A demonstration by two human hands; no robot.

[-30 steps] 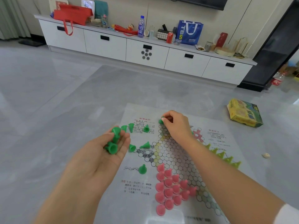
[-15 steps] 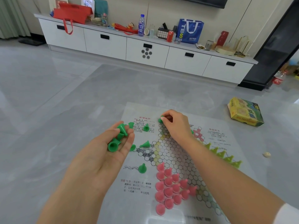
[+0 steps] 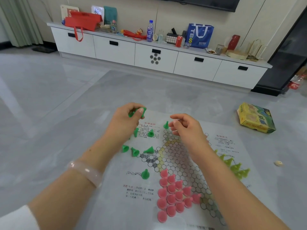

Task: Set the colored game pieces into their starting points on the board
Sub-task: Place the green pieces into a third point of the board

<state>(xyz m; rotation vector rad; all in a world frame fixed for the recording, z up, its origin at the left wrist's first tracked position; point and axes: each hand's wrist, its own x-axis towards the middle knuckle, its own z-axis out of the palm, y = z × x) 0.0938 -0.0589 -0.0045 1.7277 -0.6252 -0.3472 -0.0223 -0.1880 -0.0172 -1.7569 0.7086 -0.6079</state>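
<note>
A paper game board (image 3: pixel 176 163) with a hexagon star grid lies on the grey floor. My left hand (image 3: pixel 123 121) hovers over its far left corner and grips a few green cone pieces (image 3: pixel 137 112). My right hand (image 3: pixel 186 128) hangs above the board's top point with loosely curled fingers and holds nothing. One green piece (image 3: pixel 166 125) stands upright on that top point, just left of my fingertips. Several more green pieces (image 3: pixel 135 151) lie scattered on the board's left margin. Pink pieces (image 3: pixel 172 193) fill the near point. Yellow-green pieces (image 3: pixel 235 168) line the right point.
The yellow-green game box (image 3: pixel 256 117) lies on the floor to the right. A small pale round object (image 3: pixel 278 163) sits on the floor near the board's right edge. A long white cabinet (image 3: pixel 156 57) with bags and bottles runs along the far wall.
My right hand let go of the green piece on the top point and lifted away. My left hand turned palm down, closed round its green pieces and moved forward.
</note>
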